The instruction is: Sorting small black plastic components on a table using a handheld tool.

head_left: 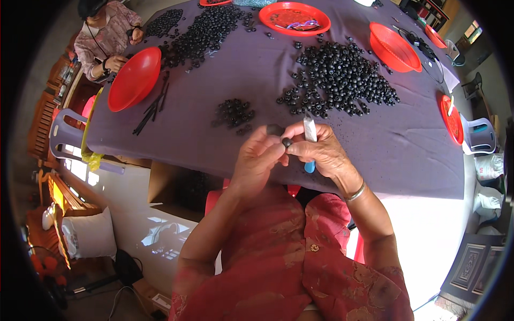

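At the far left a second person sits by a tilted red bowl (134,78) on the purple-covered bench (375,150); whether anything lies in that bowl cannot be made out. Near it lie a few dark sticks (152,107), and further right a small heap of dark beads (234,114). The left hand (257,160) is closed, pinching a small round dark bead (287,142) at its fingertips, held up just off the near edge of the bench. A second dark lump (274,129) sits at the top of the same fingers. The bead looks hard, light and smooth, likely to roll or slip, so a fingertip pinch across its sides seems the surest hold. The right hand (320,152) is closed around a small tool (310,131) with a pale blade and blue handle, its fingertips touching the bead. Beyond lies a large pile of beads (342,80). A far red plate (294,17) holds some small coloured bits, and the red bowl at right (393,48) looks empty
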Demonstrator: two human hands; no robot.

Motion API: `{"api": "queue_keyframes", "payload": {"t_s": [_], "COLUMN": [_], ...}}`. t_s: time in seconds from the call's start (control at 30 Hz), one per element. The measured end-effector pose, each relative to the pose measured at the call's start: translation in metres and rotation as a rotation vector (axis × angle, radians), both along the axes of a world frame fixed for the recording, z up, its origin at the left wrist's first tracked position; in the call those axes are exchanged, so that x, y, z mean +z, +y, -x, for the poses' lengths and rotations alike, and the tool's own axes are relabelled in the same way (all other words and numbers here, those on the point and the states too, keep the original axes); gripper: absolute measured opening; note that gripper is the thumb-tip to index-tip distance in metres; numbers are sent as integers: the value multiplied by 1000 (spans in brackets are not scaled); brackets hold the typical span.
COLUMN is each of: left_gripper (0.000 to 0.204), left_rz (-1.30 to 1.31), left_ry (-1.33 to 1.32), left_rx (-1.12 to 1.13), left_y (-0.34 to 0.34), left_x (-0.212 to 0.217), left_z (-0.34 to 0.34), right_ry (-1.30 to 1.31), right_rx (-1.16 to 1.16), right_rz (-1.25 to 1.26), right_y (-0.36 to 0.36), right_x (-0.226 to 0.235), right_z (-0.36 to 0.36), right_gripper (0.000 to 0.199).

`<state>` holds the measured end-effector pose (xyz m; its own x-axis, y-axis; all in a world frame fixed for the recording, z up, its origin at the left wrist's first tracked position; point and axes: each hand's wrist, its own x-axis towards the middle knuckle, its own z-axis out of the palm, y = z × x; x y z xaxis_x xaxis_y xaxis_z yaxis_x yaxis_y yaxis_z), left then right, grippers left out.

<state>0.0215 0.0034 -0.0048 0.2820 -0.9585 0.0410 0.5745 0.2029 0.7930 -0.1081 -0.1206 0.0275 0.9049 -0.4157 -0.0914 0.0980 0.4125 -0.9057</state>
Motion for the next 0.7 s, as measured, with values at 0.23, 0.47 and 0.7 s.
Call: {"api": "queue_keyframes", "payload": {"t_s": [0.23,0.47,0.7], "left_gripper": [17,14,11], "left_rz": [31,16,-60], "left_ry": [166,93,196], "left_rx": [-110,-149,-161], "left_y": [-2,-1,1], "left_x": [-2,1,-4], "left_z": [3,3,8], "right_ry": [-74,-112,-65], "right_rx": [-9,-45,-134], "right_rz": [74,329,783], "right_y": [5,11,11], "right_x": [-9,0,6], "right_z": [4,12,15], "right_gripper": [17,14,13]}}
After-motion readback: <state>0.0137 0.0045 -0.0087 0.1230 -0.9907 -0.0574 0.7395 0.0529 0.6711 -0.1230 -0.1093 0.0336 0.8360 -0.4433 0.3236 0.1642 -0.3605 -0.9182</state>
